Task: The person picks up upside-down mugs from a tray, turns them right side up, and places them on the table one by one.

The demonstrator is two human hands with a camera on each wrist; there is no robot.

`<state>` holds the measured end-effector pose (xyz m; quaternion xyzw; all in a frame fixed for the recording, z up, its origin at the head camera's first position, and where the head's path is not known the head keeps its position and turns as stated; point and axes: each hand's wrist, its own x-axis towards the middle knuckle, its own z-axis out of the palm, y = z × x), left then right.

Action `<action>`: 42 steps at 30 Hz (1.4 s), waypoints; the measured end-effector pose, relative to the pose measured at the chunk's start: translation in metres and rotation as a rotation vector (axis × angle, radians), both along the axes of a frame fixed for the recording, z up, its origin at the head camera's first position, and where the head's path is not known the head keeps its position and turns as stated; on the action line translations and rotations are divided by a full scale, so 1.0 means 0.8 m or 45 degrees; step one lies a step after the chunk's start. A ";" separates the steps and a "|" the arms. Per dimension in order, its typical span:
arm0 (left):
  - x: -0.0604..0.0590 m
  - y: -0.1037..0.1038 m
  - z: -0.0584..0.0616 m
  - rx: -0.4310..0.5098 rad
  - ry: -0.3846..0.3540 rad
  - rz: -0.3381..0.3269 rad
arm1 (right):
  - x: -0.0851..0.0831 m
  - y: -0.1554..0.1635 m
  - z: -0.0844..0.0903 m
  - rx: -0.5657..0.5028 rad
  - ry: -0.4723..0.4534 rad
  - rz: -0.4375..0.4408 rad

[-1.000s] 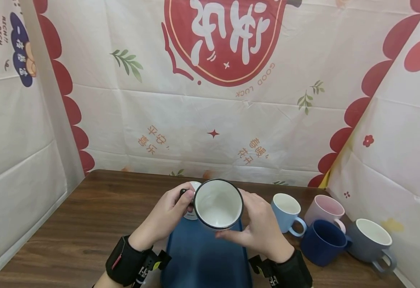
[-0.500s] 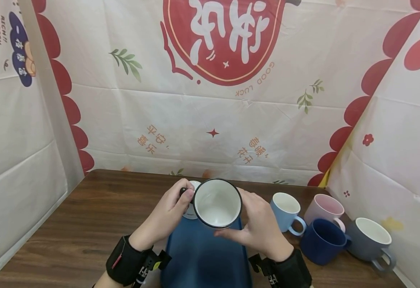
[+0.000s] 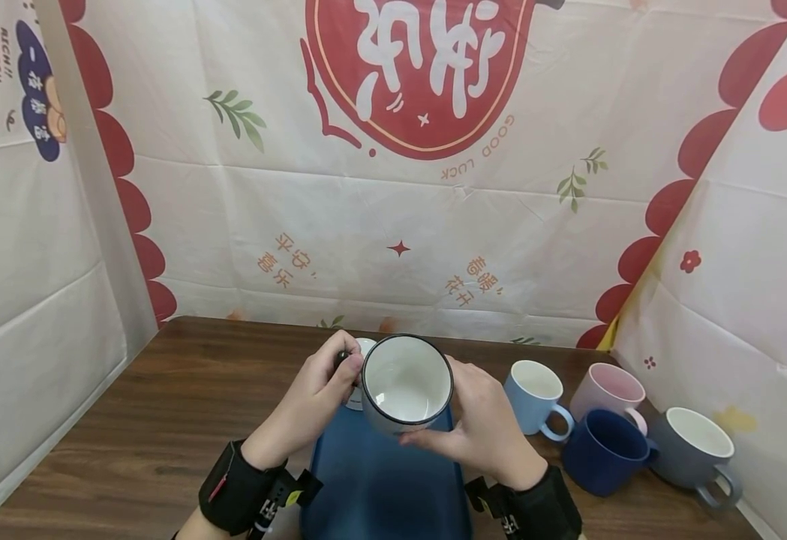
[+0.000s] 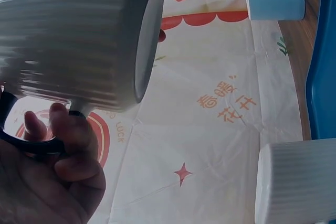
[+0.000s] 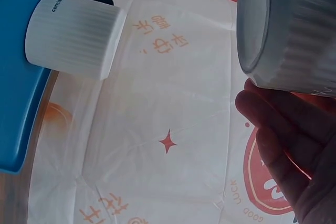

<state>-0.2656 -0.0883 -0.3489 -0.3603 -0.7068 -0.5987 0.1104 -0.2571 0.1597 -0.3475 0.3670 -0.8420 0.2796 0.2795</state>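
Note:
A white ribbed mug [image 3: 408, 379] with a dark rim is held up over the blue tray [image 3: 393, 480], its mouth facing the head camera. My left hand [image 3: 319, 390] grips its black handle [image 4: 37, 145], fingers hooked through the loop in the left wrist view. My right hand [image 3: 481, 416] holds the opposite side, thumb at the near wall and fingers behind; in the right wrist view the fingers [image 5: 278, 124] lie along the ribbed wall. Behind the held mug, a second white ribbed mug [image 5: 73, 38] with a dark handle stands at the tray's far end, mostly hidden in the head view.
On the right stand a light blue mug [image 3: 531, 397], a pink mug [image 3: 602, 397], a navy mug [image 3: 602, 457] and a grey mug [image 3: 686, 457], close together on the wooden table [image 3: 163, 420]. A printed cloth [image 3: 366, 202] hangs behind the table and along both sides.
The held mug has tilted slightly, and more of its near outer wall shows below the rim. Both hands keep their grip almost in place.

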 end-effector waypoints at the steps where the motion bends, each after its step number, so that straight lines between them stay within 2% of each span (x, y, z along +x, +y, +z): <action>1: 0.000 0.000 0.000 0.004 -0.005 -0.004 | 0.000 0.000 0.000 -0.001 -0.003 0.001; 13: -0.002 -0.001 0.001 -0.055 -0.066 0.019 | 0.000 -0.001 -0.003 0.000 -0.067 0.001; 18: -0.001 -0.004 0.003 -0.071 -0.089 0.092 | 0.000 -0.004 -0.004 -0.004 -0.156 0.012; 23: -0.004 -0.011 0.008 -0.051 -0.130 0.215 | 0.000 -0.002 -0.002 -0.020 -0.151 0.015; 26: -0.006 -0.018 0.011 -0.013 -0.147 0.309 | -0.001 0.002 0.000 -0.027 -0.113 0.002; 32: -0.011 -0.037 0.014 0.017 -0.120 0.474 | -0.003 0.005 0.000 -0.039 -0.007 0.010; 35: -0.014 -0.048 0.016 0.028 -0.145 0.566 | -0.004 0.004 0.001 -0.055 0.041 0.013; 42: -0.025 -0.070 0.010 -0.079 -0.214 0.810 | -0.006 0.004 0.000 -0.055 0.109 0.015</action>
